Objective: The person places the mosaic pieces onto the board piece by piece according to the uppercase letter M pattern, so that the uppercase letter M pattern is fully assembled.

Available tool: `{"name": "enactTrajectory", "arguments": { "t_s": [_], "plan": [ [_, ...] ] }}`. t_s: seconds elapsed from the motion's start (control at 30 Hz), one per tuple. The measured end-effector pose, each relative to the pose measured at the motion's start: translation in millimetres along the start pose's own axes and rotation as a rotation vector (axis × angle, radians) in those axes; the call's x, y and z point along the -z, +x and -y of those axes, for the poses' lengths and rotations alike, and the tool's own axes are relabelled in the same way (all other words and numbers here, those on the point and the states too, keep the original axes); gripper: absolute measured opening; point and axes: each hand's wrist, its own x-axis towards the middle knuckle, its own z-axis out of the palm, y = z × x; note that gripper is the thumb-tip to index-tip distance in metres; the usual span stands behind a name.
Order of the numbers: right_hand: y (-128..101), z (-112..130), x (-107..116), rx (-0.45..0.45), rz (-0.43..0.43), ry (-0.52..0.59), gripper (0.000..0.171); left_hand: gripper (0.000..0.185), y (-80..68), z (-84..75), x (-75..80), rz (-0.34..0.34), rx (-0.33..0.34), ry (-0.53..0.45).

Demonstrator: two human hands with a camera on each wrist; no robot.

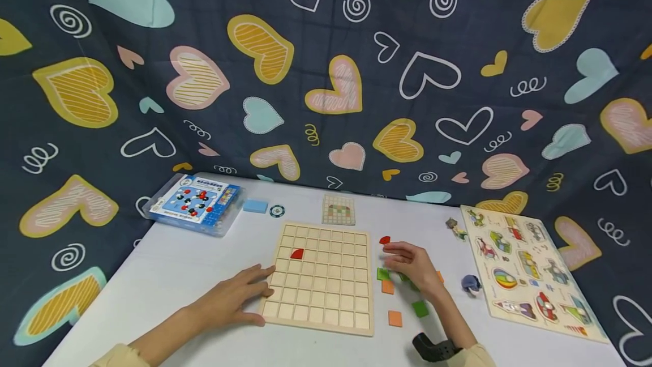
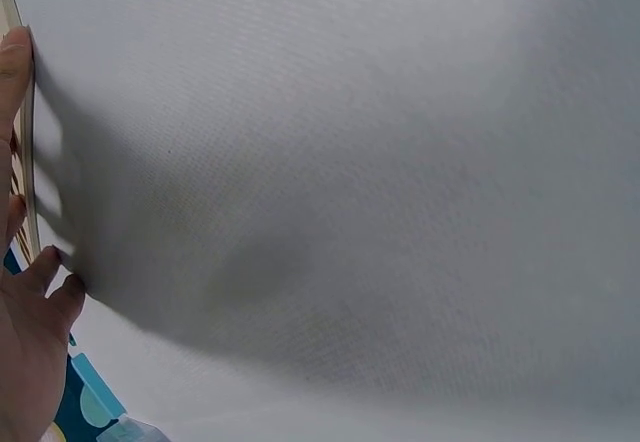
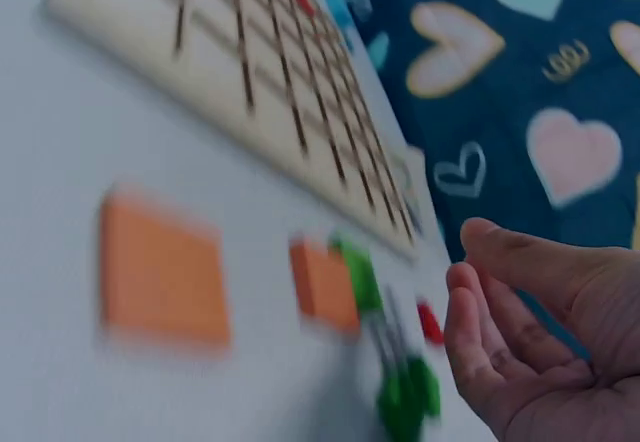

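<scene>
A wooden grid board [image 1: 320, 276] lies flat on the white table, with one red quarter-round tile [image 1: 297, 254] in a cell near its upper left. My left hand [image 1: 236, 296] rests at the board's left edge, fingers spread and fingertips on the rim; the left wrist view catches only part of this hand [image 2: 35, 332]. Right of the board, my right hand [image 1: 412, 265] hovers over loose tiles, its fingertips just below a second red quarter-round tile [image 1: 385, 240]. Nothing shows between those fingers in the right wrist view. Green tiles [image 1: 420, 308] and orange tiles [image 1: 395, 318] lie around and partly under it.
Behind the board lies a pattern card [image 1: 338, 210]. A boxed molecule set [image 1: 196, 204], a blue block [image 1: 255, 206] and a round chip [image 1: 277, 210] are at the back left. At the right are a picture puzzle board [image 1: 530, 271] and two small figures [image 1: 471, 285].
</scene>
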Motion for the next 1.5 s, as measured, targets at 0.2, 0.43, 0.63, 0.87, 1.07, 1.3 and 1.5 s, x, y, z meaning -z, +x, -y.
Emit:
{"name": "enactTrajectory", "arguments": {
  "t_s": [0.2, 0.43, 0.63, 0.87, 1.07, 1.3, 1.5],
  "plan": [
    [-35, -13, 34, -0.049, -0.044, -0.034, 0.040, 0.050, -1.0, 1.3, 0.0, -0.023, -0.007, 0.002],
    [-66, -33, 58, 0.047, 0.168, -0.120, 0.046, 0.048, -1.4, 4.4, 0.7, -0.053, -0.020, 0.024],
    [-73, -49, 57, 0.130, 0.183, -0.146, 0.042, 0.049, -2.3, 5.3, 2.5, -0.068, -0.020, 0.035],
    [-76, -57, 55, 0.154, 0.086, -0.130, 0.038, 0.049, -0.4, 4.4, 1.2, -0.075, -0.032, 0.038],
    [-79, -59, 54, 0.108, 0.042, -0.092, 0.038, 0.049, -0.8, 5.7, -1.4, -0.079, -0.032, 0.037],
    [-84, -61, 50, -0.025, -0.009, -0.059, 0.040, 0.050, -5.5, 5.4, -5.7, -0.069, -0.026, 0.029],
    [-83, -54, 43, -0.143, -0.170, -0.018, 0.039, 0.050, -1.4, 3.1, -4.8, -0.070, -0.046, 0.031]
  ]
}}
